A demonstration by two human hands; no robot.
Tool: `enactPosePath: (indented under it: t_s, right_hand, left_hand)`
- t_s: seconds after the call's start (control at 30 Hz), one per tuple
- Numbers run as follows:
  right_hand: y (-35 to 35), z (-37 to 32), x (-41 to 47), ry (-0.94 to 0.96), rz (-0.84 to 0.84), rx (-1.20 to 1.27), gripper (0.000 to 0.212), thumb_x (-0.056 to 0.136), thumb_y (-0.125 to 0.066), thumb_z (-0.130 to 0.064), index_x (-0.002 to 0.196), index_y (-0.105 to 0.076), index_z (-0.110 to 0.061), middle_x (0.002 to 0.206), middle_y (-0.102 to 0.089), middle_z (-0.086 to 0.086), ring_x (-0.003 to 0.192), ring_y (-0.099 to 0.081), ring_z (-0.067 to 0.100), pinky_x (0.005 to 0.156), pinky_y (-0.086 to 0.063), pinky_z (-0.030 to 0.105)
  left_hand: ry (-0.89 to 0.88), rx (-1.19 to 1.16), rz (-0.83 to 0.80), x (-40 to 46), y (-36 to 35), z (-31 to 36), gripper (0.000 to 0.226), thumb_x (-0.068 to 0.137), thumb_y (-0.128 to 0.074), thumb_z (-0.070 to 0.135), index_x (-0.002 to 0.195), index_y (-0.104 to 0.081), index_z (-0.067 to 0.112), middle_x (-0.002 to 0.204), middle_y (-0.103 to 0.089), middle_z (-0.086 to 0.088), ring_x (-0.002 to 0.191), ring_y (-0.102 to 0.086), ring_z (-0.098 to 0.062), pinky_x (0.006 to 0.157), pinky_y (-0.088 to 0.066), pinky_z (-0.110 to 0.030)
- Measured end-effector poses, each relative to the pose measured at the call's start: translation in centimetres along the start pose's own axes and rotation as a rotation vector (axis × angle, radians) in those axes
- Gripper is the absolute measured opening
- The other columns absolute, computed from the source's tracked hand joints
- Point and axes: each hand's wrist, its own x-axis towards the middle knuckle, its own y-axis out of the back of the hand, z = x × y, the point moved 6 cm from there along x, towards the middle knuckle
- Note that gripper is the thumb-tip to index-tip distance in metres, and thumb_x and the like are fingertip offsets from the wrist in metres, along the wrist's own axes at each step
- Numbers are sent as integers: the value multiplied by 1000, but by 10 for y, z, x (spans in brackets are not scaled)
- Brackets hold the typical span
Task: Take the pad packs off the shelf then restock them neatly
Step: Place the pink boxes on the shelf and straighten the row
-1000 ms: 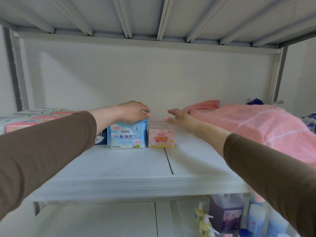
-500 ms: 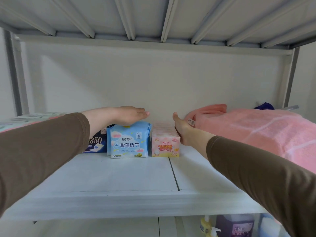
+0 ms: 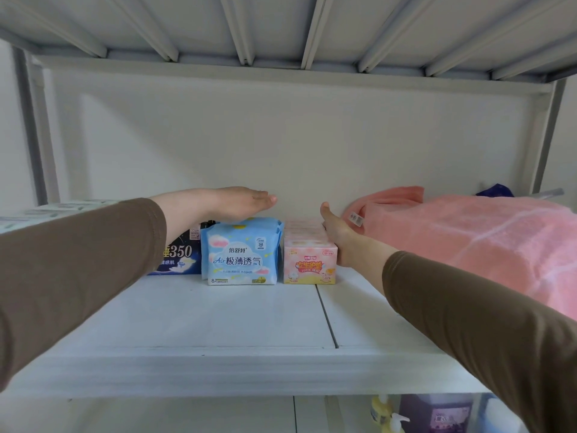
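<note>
With the left hand (image 3: pixel 224 204) laid flat, fingers straight, on the light-blue plastic pad pack (image 3: pixel 240 251) and the right hand (image 3: pixel 338 239) pressed open-fingered against the pink pad pack (image 3: pixel 309 256) on the white shelf (image 3: pixel 218 323), the row may be skewed if uneven sideways pressure is applied.

shelf (image 3: pixel 249 323): dark pack (image 3: pixel 181 256) left | light pack (image 3: pixel 240 254) middle | small pack (image 3: pixel 309 260) right | towel (image 3: pixel 468 239) far right

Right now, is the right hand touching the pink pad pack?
Touching. The head view shows the right hand laid flat against the right side of the pink pad pack, thumb up, with no gap between them.
</note>
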Motion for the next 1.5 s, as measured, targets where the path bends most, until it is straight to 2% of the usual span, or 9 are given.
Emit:
enactPosePath:
  t_s: [0.17, 0.3, 0.67, 0.77, 0.83, 0.97, 1.07, 1.23, 1.5]
  right_hand:
    - [11, -6, 4, 16, 71, -2, 74, 89, -37, -78, 109, -57, -9, 95, -71, 11, 91, -72, 29, 88, -56, 37]
    - [10, -9, 4, 3, 67, -61, 80, 92, -33, -76, 137, -49, -12, 110, -67, 3, 105, -69, 28, 84, -53, 32]
    - [6, -14, -3, 40, 87, -239, 64, 97, -27, -70, 88, -52, -12, 44, -59, -2, 42, -64, 13, 40, -45, 18]
    - [5, -14, -1, 23, 80, -243, 61, 97, -29, -71, 92, -52, -14, 49, -62, 0, 48, -66, 14, 45, -46, 21]
    - [4, -16, 4, 23, 77, -220, 65, 94, -33, -73, 120, -53, -17, 90, -72, 3, 87, -72, 18, 61, -49, 25]
    - [0, -34, -6, 105, 111, -268, 99, 80, -45, -84, 155, -27, -22, 162, -26, 1, 148, -27, 23, 113, -30, 36]
    - [-7, -50, -19, 235, 130, -468, 89, 87, -43, -77, 156, -27, -22, 163, -22, 1, 151, -19, 25, 122, -16, 44]
    - [-32, -62, -51, 411, 18, -749, 62, 91, -51, -65, 142, -50, -29, 150, -44, -6, 138, -38, 18, 109, -29, 36]
    - [-65, -38, -67, 357, -120, -906, 62, 73, -70, -71, 122, -66, -33, 122, -68, -14, 117, -62, 8, 106, -45, 32]
  left_hand:
    - [-3, 9, 6, 0, 1, 2, 65, 103, -19, 56, 157, -20, 20, 164, -16, 6, 151, -12, -12, 121, -5, -27]
    - [1, -2, 6, 1, 0, -3, 68, 101, -19, 59, 157, -20, 21, 164, -16, 6, 151, -13, -12, 124, -5, -31]
    - [20, -28, 8, -10, 5, -13, 64, 103, -20, 56, 157, -23, 21, 164, -19, 6, 151, -15, -12, 123, -7, -29]
    - [32, -57, 16, -17, 10, -19, 62, 104, -21, 54, 156, -23, 22, 163, -19, 7, 151, -16, -12, 122, -8, -28]
    - [42, -64, 25, -22, 13, -25, 62, 104, -21, 54, 156, -24, 22, 163, -19, 7, 151, -15, -12, 122, -8, -29]
    - [44, -97, 25, -35, 17, -37, 64, 102, -24, 56, 156, -25, 23, 163, -20, 8, 150, -15, -11, 122, -6, -28]
    - [12, -40, 35, -49, 22, -42, 68, 99, -31, 61, 156, -26, 24, 163, -20, 6, 151, -15, -12, 118, -8, -27]
    - [-62, -24, -16, -63, 26, -55, 102, 69, -54, 86, 153, -33, 33, 161, -26, 8, 147, -24, -14, 118, -18, -31]
    - [-146, 117, -131, -53, 8, -57, 84, 73, -59, 81, 141, -49, 33, 137, -54, 7, 122, -50, -13, 101, -39, -30]
